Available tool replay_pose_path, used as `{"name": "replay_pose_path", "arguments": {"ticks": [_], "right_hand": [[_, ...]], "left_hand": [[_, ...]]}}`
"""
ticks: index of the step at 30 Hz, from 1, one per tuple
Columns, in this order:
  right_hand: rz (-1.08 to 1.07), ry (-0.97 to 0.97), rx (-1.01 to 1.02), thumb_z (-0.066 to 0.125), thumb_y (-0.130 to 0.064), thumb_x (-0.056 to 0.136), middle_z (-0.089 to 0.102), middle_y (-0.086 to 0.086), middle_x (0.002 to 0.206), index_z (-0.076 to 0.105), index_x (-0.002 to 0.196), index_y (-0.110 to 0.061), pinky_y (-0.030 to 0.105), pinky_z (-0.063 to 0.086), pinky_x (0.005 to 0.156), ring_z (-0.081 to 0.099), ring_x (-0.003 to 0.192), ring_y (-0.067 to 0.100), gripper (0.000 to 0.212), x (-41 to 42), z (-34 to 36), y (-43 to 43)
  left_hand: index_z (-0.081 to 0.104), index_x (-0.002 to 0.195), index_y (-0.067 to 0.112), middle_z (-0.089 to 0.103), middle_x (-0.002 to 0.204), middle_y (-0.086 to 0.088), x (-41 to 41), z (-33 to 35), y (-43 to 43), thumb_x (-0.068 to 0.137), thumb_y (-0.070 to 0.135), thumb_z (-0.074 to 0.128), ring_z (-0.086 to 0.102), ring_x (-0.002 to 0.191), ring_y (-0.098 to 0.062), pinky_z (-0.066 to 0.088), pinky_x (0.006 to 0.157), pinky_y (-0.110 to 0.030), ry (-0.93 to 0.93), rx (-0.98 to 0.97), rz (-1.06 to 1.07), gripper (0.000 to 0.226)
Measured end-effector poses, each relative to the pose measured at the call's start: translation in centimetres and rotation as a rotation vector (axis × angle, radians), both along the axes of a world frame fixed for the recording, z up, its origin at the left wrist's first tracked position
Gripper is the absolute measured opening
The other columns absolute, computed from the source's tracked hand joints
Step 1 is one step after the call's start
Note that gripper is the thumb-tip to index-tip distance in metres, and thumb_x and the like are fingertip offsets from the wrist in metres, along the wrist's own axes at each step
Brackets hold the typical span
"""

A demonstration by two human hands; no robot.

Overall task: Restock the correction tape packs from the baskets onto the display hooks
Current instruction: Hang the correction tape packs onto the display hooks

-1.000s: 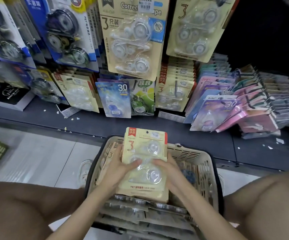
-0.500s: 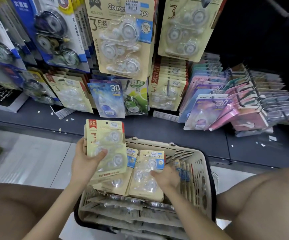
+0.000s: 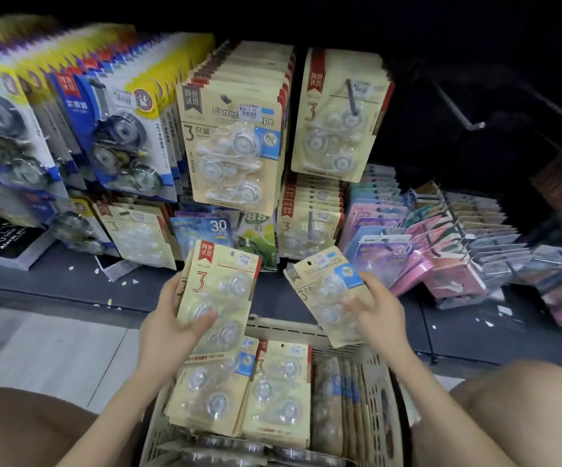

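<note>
Head: left hand (image 3: 168, 332), right hand (image 3: 377, 311) grip glossy packs (image 3: 229, 264)

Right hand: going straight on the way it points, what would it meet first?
Probably the lower row of beige packs, ahead of the right hand and its held pack; depth is unclear.

Stationery shop: price-stickered correction tape packs (image 3: 235, 146) crowding display hooks (image 3: 464, 115).

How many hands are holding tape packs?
2. The left hand grips a red-striped pack over the basket; the right hand pinches a blue-badged pack. More packs may hide behind the left one.
</note>
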State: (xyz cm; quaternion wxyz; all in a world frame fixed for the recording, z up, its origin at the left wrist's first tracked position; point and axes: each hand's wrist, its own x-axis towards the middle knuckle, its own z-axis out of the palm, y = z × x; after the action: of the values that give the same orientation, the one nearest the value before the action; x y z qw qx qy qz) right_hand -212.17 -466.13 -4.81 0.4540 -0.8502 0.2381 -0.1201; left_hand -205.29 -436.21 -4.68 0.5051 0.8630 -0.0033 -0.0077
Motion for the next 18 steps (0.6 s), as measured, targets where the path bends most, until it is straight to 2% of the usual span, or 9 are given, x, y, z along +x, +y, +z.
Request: {"name": "replay_pose_path", "arguments": {"ticks": [2, 3, 5, 7, 10, 13, 18], "right_hand": [[0.000, -0.202, 0.144, 0.072, -0.015, 0.084, 0.071, -0.014, 0.101, 0.065, 0.113, -0.032, 0.040, 0.053, 0.088, 0.066, 0.098, 0.011, 0.035, 0.5, 3.5, -0.9], [0.012, -0.279, 0.203, 0.072, -0.005, 0.085, 0.071, -0.018, 0.103, 0.064, 0.111, -0.034, 0.041, 0.054, 0.089, 0.066, 0.100, 0.008, 0.040, 0.8, 5.3, -1.3], [0.039, -0.410, 0.250, 0.068, 0.002, 0.086, 0.069, -0.021, 0.108, 0.061, 0.111, -0.039, 0.043, 0.053, 0.092, 0.064, 0.105, 0.005, 0.048, 1.3, 8.5, -1.7], [0.061, -0.510, 0.268, 0.067, 0.000, 0.088, 0.068, -0.014, 0.117, 0.059, 0.118, -0.037, 0.047, 0.053, 0.095, 0.064, 0.111, 0.010, 0.049, 1.9, 11.0, -1.8], [0.068, -0.614, 0.295, 0.071, -0.013, 0.085, 0.067, 0.000, 0.124, 0.055, 0.121, -0.047, 0.050, 0.053, 0.096, 0.064, 0.115, 0.019, 0.052, 3.0, 13.7, -1.7], [0.059, -0.626, 0.286, 0.070, -0.025, 0.078, 0.067, 0.001, 0.124, 0.056, 0.114, -0.061, 0.053, 0.052, 0.097, 0.064, 0.115, 0.022, 0.052, 4.0, 15.1, -1.6], [0.056, -0.612, 0.288, 0.070, -0.028, 0.078, 0.066, -0.002, 0.126, 0.055, 0.117, -0.059, 0.054, 0.051, 0.097, 0.063, 0.117, 0.021, 0.052, 4.9, 14.8, -1.7]], "left_hand": [[0.044, 0.137, 0.034, 0.059, 0.099, 0.035, 0.6, 1.8, -0.4, 0.074, 0.027, 0.086, 0.063, 0.098, -0.010, 0.045, 0.078, -0.031, -0.032, -0.053, 0.006, 0.076], [0.045, 0.133, 0.040, 0.063, 0.094, 0.037, 0.9, 2.8, -0.6, 0.070, 0.033, 0.088, 0.064, 0.097, -0.005, 0.045, 0.079, -0.032, -0.045, -0.090, 0.010, 0.076], [0.044, 0.119, 0.054, 0.062, 0.098, 0.043, 1.4, 5.0, -0.9, 0.063, 0.042, 0.090, 0.062, 0.096, 0.009, 0.048, 0.084, -0.031, -0.075, -0.195, 0.009, 0.073], [0.045, 0.115, 0.055, 0.063, 0.107, 0.037, 1.9, 7.3, -1.3, 0.064, 0.038, 0.090, 0.062, 0.099, 0.011, 0.049, 0.088, -0.032, -0.123, -0.300, 0.006, 0.070], [0.048, 0.125, 0.037, 0.065, 0.115, 0.021, 2.3, 10.4, -2.0, 0.072, 0.016, 0.084, 0.062, 0.102, 0.008, 0.050, 0.090, -0.030, -0.233, -0.399, 0.009, 0.067], [0.046, 0.127, 0.028, 0.062, 0.115, 0.018, 2.5, 12.6, -2.3, 0.076, 0.005, 0.078, 0.060, 0.098, 0.014, 0.047, 0.087, -0.023, -0.344, -0.424, 0.024, 0.065], [0.044, 0.128, 0.029, 0.058, 0.116, 0.019, 3.1, 14.9, -2.5, 0.078, 0.005, 0.078, 0.057, 0.099, 0.018, 0.046, 0.077, -0.006, -0.422, -0.410, 0.020, 0.066]]}}
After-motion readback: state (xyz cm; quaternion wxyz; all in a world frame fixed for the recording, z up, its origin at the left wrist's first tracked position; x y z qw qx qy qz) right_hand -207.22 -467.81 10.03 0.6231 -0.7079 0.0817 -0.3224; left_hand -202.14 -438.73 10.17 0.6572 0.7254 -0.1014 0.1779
